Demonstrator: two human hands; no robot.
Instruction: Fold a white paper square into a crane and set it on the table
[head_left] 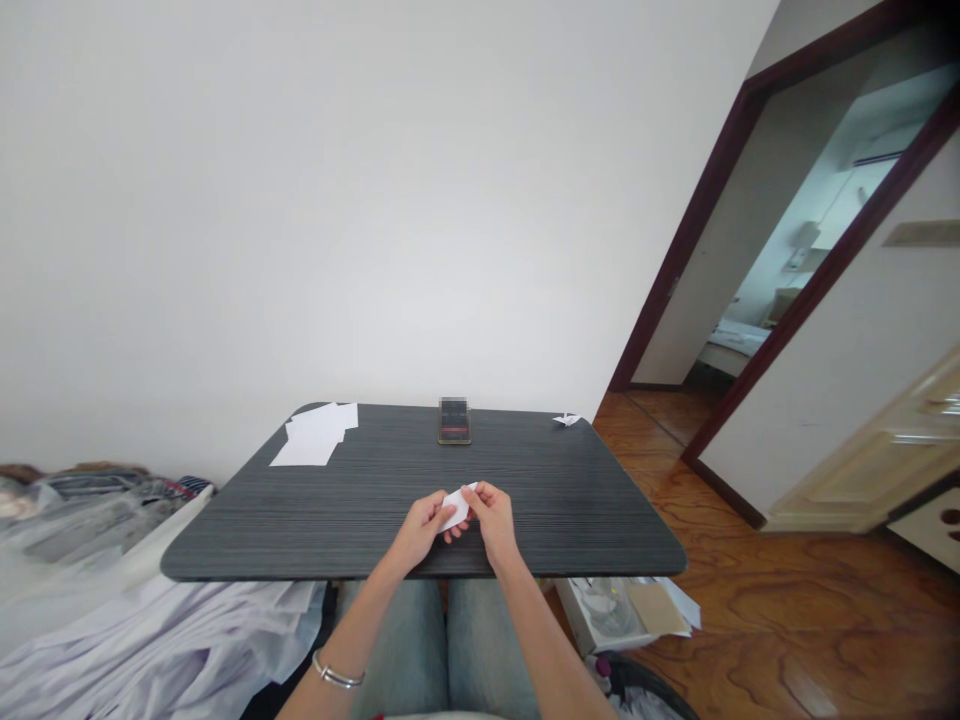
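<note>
Low in the centre of the frame, just above the near edge of the dark striped table (570, 500): a small folded white paper (455, 508), pinched between both hands. Left hand (417, 530) closed on its lower left side, fingers curled under and thumb on top; right hand (491, 520) closed on its right edge, fingertips at the upper corner. Held slightly above the tabletop, tilted, not lying flat. A thin silver bracelet (337, 673) on the left wrist, lower down in the frame.

Toward the upper left of the table, a loose stack of white sheets (315, 434), fanned and overlapping. At the far middle edge, a phone (454, 420) lying flat with a dark screen — well apart from the hands. At the far right corner, a tiny folded white paper shape (568, 419), too small to make out.

Bottom left of the frame: crumpled pale cloth (150, 640). Bottom right, under the table's edge, an open cardboard box (630, 608) on the wooden floor (810, 620). Upper right, a dark-framed doorway (750, 250).
</note>
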